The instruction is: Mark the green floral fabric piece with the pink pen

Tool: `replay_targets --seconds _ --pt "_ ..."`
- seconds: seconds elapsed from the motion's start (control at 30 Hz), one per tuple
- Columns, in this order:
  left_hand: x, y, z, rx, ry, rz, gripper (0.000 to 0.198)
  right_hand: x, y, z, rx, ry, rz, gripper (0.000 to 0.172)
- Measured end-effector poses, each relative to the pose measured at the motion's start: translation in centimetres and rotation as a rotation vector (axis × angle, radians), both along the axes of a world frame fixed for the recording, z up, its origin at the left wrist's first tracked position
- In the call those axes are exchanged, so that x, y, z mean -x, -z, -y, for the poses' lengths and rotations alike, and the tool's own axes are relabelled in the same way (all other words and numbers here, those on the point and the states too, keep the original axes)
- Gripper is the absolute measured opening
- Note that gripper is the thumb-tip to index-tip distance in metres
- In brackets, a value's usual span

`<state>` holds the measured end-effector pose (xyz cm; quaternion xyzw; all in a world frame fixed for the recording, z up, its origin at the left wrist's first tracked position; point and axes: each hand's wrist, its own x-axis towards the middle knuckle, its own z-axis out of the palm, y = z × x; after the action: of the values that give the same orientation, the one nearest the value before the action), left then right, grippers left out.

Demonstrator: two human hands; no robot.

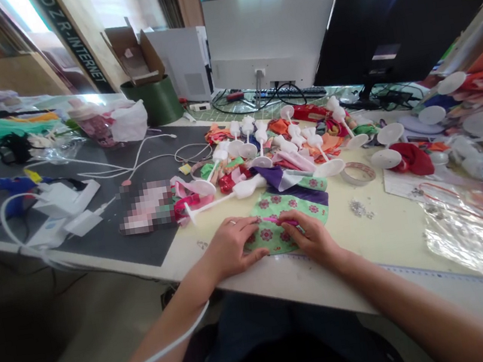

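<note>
Green cloth with a pink flower print (290, 203) lies spread near the table's front edge, forming the skirt of a small doll dress with a purple part (268, 177). A white doll torso on a stand (247, 188) lies on its side just above it. My left hand (235, 245), a ring on one finger, rests with fingers outstretched on the cloth's left side. In my right hand (311, 236) a slim pink pen-like tool (287, 222) is pinched, its tip over the cloth close to my left fingertips. The tip's exact contact is too small to tell.
Several white doll stands with coloured clothes (258, 142) crowd the area behind the cloth. To the right are a tape roll (357, 173), small shiny beads (361, 209) and clear plastic (467, 232). A power strip (55, 212) with cables sits left; monitors (270, 37) stand behind.
</note>
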<state>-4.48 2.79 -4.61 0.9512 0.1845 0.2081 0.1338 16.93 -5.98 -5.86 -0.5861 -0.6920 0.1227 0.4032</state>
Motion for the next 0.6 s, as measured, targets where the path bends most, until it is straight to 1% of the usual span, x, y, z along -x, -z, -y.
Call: replay_targets --seconds 0.27,0.6 --pt "-0.12 0.10 -0.17 -0.007 0.004 0.033 0.043 -0.02 0.04 0.10 0.014 -0.018 0.027 0.016" --pt "-0.19 -0.29 -0.05 -0.016 0.001 0.027 0.041 0.06 -0.17 0.14 0.029 -0.013 0.053 0.018"
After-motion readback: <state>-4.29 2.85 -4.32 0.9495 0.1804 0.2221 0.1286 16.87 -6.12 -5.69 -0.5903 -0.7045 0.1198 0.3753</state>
